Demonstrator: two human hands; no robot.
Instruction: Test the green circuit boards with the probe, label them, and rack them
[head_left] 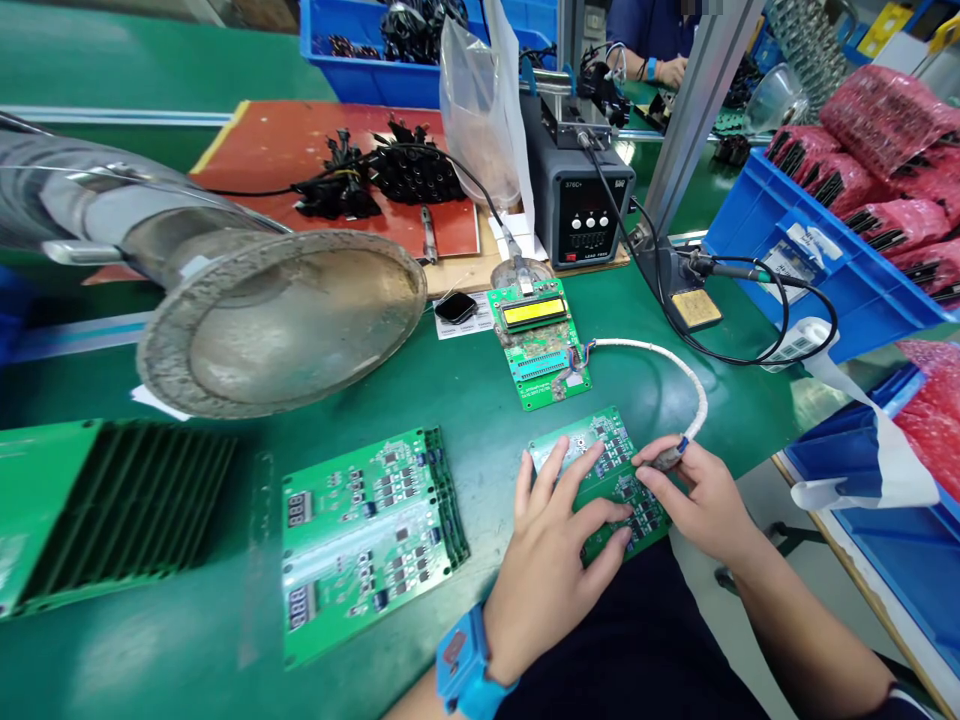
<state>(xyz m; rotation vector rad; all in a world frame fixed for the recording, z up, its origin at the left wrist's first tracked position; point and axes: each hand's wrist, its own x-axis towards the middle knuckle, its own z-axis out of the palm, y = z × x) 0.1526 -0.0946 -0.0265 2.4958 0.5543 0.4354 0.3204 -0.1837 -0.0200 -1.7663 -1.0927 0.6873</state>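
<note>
On the near edge of the green bench lies a green circuit board (613, 432), partly covered by my hands. My left hand (559, 545) rests on it with fingers spread, a blue strap around the wrist. In my right hand (701, 495) a connector (667, 457) is pinched at the end of a white sleeved cable (686, 365), its tip against the board. That cable runs back to a green programmer board (536, 345) with a lit yellow display and a teal socket. Where the tip meets the board, fingers hide the detail.
Stacked circuit boards (367, 530) lie left, with more boards (112, 510) standing in a row beyond. A fume extraction hood (292, 320) overhangs the bench. Behind are a soldering station (577, 210), its iron stand (675, 270) and a blue bin (817, 250). Another person's hand (671, 72) shows far back.
</note>
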